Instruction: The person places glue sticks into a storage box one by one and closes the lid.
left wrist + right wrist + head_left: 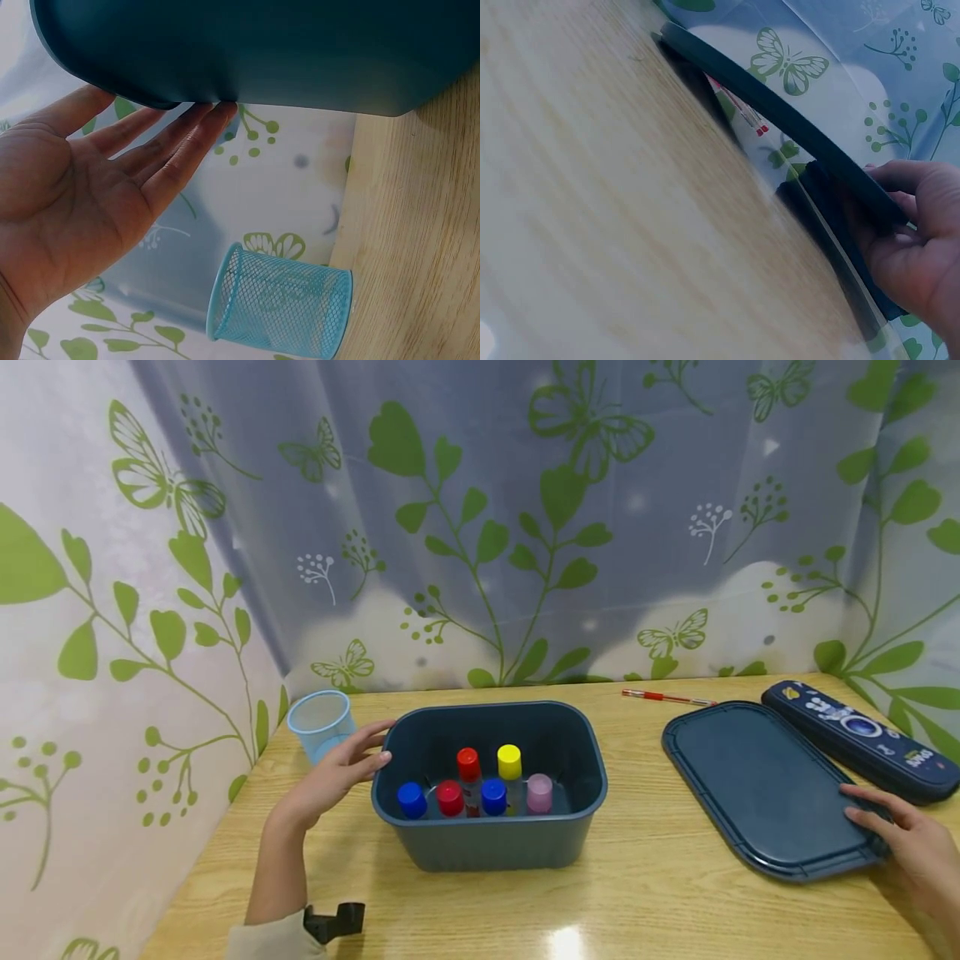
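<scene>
Right hand (918, 852): currently gripping the near right corner of the lid (757, 785), fingers (900, 180) curling over its rim with the thumb beneath, as the right wrist view is showing.
Lid: lying flat on the bench (645, 893), to the right of the bin and well apart from it; its near corner is looking slightly raised in the wrist view.
Handling: probably a light, stiff plastic panel, smooth and a little slippery; a hold at the raised rim is likely gripping better than one on the flat face.
Left hand (337, 772): resting open with straight fingers (187, 139) touching the left outer wall of the bin (577, 827), holding nothing.
Bin: standing open at mid bench, carrying six small bottles (480, 789) with blue, red, yellow and pink caps, upright and below the rim.
Nearby: a blue mesh cup (321, 723) standing just beyond the left hand.
Farther: a dark pencil case (862, 739) lying just beside the lid's right edge, crowding that side; a red pen (667, 697) lying beyond the lid near the curtain (525, 510).
</scene>
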Tool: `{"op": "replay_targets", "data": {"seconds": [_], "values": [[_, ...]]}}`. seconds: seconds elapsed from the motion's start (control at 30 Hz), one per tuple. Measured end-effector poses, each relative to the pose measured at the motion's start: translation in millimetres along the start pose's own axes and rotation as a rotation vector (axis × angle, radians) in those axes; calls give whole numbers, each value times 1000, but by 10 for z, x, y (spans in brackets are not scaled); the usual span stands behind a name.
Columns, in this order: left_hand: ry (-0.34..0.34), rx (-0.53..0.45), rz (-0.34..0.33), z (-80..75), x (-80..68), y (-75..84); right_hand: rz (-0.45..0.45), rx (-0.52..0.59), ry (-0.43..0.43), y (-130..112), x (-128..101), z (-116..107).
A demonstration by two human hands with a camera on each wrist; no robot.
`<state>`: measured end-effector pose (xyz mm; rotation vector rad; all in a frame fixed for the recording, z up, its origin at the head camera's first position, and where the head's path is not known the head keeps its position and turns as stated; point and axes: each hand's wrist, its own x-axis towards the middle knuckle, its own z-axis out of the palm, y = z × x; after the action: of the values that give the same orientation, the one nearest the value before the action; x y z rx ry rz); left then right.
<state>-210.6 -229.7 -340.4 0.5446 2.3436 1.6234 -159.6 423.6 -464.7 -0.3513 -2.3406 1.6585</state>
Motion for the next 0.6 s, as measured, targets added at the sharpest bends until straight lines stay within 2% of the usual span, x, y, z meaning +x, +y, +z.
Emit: {"op": "replay_targets", "data": {"seconds": [0.13, 0.27, 0.37, 0.6], "values": [[2, 2, 0, -4, 2, -2, -72, 350, -23, -59, -23, 24], [6, 4, -1, -8, 6, -3, -118, 604, -50, -68, -9, 28], [7, 4, -2, -8, 4, -4, -124, 672, -70, -58, 9, 20], [7, 2, 2, -7, 14, -19, -122, 680, -94, -52, 16, -4]]}}
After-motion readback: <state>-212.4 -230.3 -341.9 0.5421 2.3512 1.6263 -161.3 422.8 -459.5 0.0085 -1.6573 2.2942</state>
